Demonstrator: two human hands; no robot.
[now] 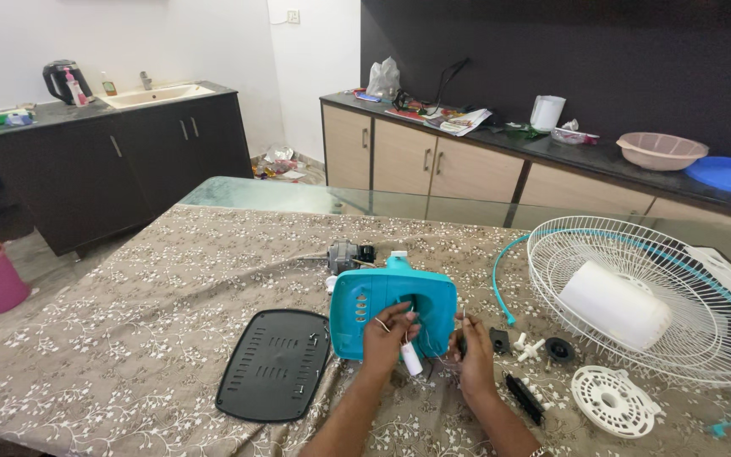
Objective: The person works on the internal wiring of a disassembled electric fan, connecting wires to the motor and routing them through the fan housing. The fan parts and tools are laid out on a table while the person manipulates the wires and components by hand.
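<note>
A teal plastic fan base housing [392, 305] stands on the patterned tablecloth [154, 288] in front of me. My left hand [387, 337] is at its front opening, fingers curled on thin wires with a small white cylinder [411, 358] hanging below. My right hand [471, 355] is beside it, pinching a thin white wire end. A small grey motor [346, 254] lies just behind the housing.
A black vented base plate [274, 364] lies left of the housing. A white wire fan guard [653, 296] with a white motor cover sits at the right, with a round white disc [612, 399], black knob [559, 349] and small parts near it. Counters stand behind.
</note>
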